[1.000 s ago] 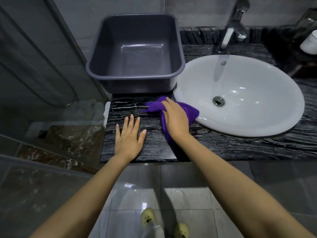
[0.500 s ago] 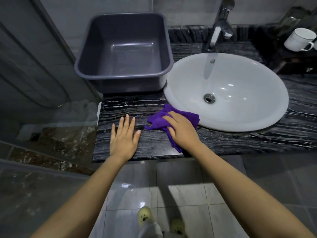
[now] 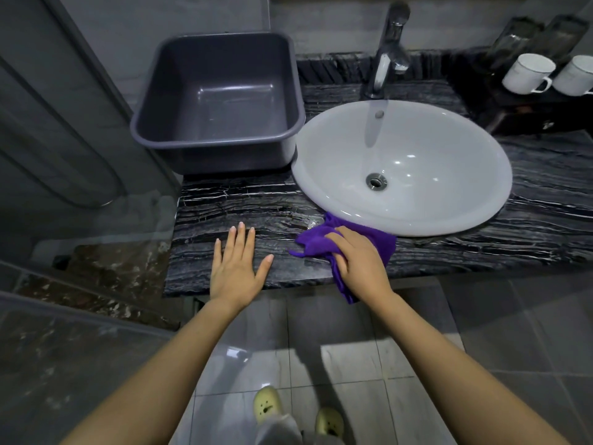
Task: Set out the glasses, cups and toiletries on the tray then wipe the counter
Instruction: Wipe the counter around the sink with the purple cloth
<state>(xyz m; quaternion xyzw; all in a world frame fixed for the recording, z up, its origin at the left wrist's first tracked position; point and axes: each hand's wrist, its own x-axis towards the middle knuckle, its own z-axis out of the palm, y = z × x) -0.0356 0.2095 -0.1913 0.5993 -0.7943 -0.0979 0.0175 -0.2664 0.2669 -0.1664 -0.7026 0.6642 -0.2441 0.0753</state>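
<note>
My right hand (image 3: 359,261) presses a purple cloth (image 3: 378,240) onto the black marble counter (image 3: 244,203), just in front of the white basin (image 3: 401,165). One corner of the cloth hangs over the counter's front edge. My left hand (image 3: 236,264) lies flat on the counter to the left, fingers spread, holding nothing. Two white cups (image 3: 528,73) stand on a dark tray (image 3: 526,114) at the far right, with two clear glasses (image 3: 513,40) behind them.
An empty grey plastic tub (image 3: 218,97) sits at the back left of the counter. A chrome tap (image 3: 388,49) rises behind the basin. A glass shower panel (image 3: 64,155) borders the counter's left end. Tiled floor and my feet lie below.
My right hand has slid the purple cloth rightward and toward the front edge, along the basin's rim. My left hand stays flat. The view has shifted, bringing the cups and glasses into sight.
</note>
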